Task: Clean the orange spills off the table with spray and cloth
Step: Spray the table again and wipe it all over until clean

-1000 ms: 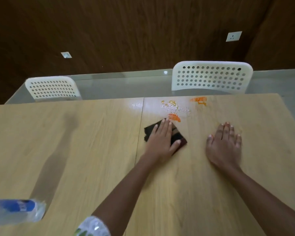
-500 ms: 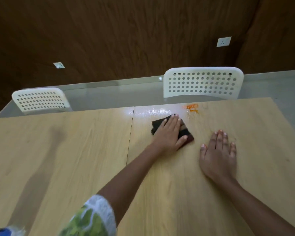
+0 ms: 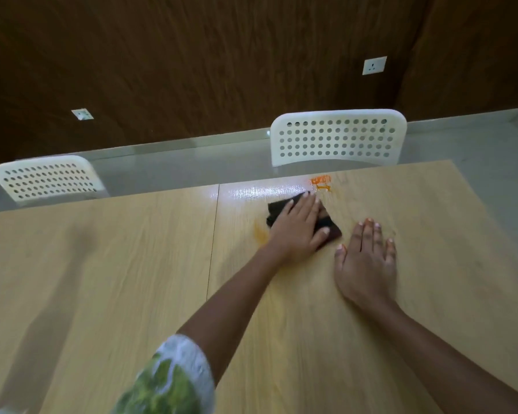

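A dark folded cloth [image 3: 329, 225] lies on the light wooden table [image 3: 102, 264] near its far edge. My left hand [image 3: 296, 231] presses flat on top of it, fingers pointing away from me. An orange spill [image 3: 321, 183] sits just beyond the cloth, to its right. A faint orange smear [image 3: 259, 234] shows on the wood left of my wrist. A wet shiny patch [image 3: 260, 191] runs along the far edge. My right hand [image 3: 367, 258] rests flat on the table to the right of the cloth, fingers apart, holding nothing. The spray bottle is out of view.
Two white perforated chairs stand past the table's far edge, one [image 3: 338, 138] behind the spill and one [image 3: 47, 177] at the left. A seam [image 3: 213, 243] splits the tabletop. A dark wooden wall with a socket [image 3: 374, 65] is behind.
My left hand pushed the cloth forward over the nearer orange spots, which are gone, leaving a wet streak and a faint smear. The spray bottle at lower left has left the view.
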